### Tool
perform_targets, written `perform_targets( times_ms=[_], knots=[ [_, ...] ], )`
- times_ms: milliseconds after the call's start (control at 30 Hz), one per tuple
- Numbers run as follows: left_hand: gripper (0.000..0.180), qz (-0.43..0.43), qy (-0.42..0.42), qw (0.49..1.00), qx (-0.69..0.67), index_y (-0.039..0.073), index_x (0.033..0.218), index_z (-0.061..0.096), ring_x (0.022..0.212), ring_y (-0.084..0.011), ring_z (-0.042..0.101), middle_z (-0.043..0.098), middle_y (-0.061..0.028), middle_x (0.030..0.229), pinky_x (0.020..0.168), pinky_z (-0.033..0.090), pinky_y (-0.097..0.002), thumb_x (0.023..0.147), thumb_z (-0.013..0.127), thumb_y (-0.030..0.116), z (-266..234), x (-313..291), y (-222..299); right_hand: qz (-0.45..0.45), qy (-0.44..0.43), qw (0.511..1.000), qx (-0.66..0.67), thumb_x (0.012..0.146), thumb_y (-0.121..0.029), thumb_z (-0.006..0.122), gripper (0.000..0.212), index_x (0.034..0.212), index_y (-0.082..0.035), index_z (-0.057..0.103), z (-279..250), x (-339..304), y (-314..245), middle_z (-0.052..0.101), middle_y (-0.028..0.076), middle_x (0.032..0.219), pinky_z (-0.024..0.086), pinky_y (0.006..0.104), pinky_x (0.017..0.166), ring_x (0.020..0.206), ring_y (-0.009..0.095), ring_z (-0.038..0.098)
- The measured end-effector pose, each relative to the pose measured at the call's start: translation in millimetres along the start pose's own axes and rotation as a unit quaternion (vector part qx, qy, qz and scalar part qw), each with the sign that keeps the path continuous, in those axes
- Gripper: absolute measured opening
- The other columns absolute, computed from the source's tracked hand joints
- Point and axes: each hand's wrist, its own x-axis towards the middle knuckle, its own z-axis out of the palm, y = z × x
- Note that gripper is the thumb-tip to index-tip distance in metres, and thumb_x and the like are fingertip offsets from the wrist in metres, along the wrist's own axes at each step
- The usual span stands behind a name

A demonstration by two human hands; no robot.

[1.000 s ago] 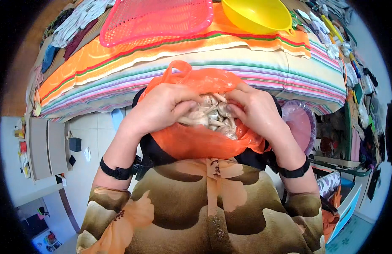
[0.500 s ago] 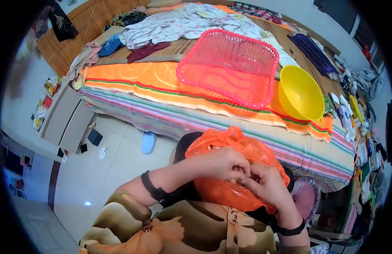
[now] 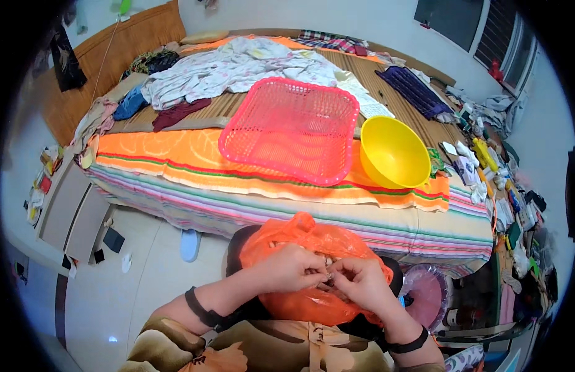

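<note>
An orange plastic bag (image 3: 300, 239) rests in my lap, bulging with pale lumpy pieces that are mostly hidden now. My left hand (image 3: 287, 268) and my right hand (image 3: 362, 282) meet over the bag's mouth, fingers pinched together on something small between them; what it is cannot be made out. Both wrists wear black bands. On the bed in front of me a pink mesh basket (image 3: 294, 127) sits beside a yellow bowl (image 3: 393, 152), both on an orange striped cloth (image 3: 176, 155).
Clothes (image 3: 238, 62) lie piled at the far side of the bed. A cluttered shelf of small items (image 3: 504, 198) runs along the right. A pink lid-like object (image 3: 424, 291) sits by my right knee. A blue slipper (image 3: 189, 243) lies on the pale tiled floor.
The view has tilted up, so the bed, basket and bowl show fully. My hands have drawn closer together over the bag, hiding the pale pieces seen earlier.
</note>
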Motion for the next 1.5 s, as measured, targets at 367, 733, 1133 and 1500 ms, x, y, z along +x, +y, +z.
perform_targets(
  times_ms=[367, 733, 1133, 1500],
  knots=[
    [0.015, 0.0, 0.034, 0.999, 0.003, 0.003, 0.089, 0.061, 0.067, -0.0169, 0.063, 0.061, -0.0084, 0.076, 0.062, 0.051, -0.0283, 0.078, 0.072, 0.007, -3.1, -7.5, -1.2, 0.027, -0.047, 0.996, 0.065, 0.09, -0.009, 0.064, 0.012, 0.092, 0.002, 0.064, -0.7, 13.1, -22.9, 0.06, -0.001, 0.07, 0.037, 0.0196, 0.045, 0.055, 0.003, 0.049],
    [0.011, -0.053, 0.006, 0.996, -0.073, 0.003, 0.087, 0.063, 0.069, -0.0114, 0.063, 0.063, -0.0045, 0.081, 0.061, 0.051, -0.024, 0.079, 0.071, 0.002, -7.5, -11.9, -3.4, 0.047, -0.105, 0.983, 0.143, 0.09, -0.009, 0.06, 0.012, 0.089, 0.002, 0.064, -5.4, 17.0, -22.3, 0.064, 0.003, 0.072, 0.043, 0.0207, 0.052, 0.061, 0.005, 0.056],
    [0.01, -0.074, 0.01, 0.989, -0.124, 0.003, 0.085, 0.062, 0.067, -0.0118, 0.062, 0.062, -0.0051, 0.076, 0.06, 0.05, -0.0248, 0.078, 0.068, 0.002, -8.3, -18.4, -5.9, 0.009, -0.048, 0.993, 0.104, 0.078, -0.01, 0.066, 0.011, 0.076, -0.001, 0.059, 20.0, 24.0, -5.5, 0.057, 0.002, 0.065, 0.043, 0.0254, 0.055, 0.06, 0.008, 0.052],
    [0.01, 0.029, 0.03, 0.999, -0.021, 0.006, 0.08, 0.059, 0.069, -0.0236, 0.06, 0.057, -0.0074, 0.077, 0.061, 0.047, -0.0317, 0.077, 0.067, 0.003, -2.9, -10.3, -3.0, 0.111, -0.024, 0.957, 0.269, 0.079, -0.006, 0.062, 0.006, 0.077, -0.002, 0.058, 26.8, 19.8, -1.0, 0.054, -0.003, 0.067, 0.042, 0.0221, 0.056, 0.062, 0.005, 0.05]
  ],
)
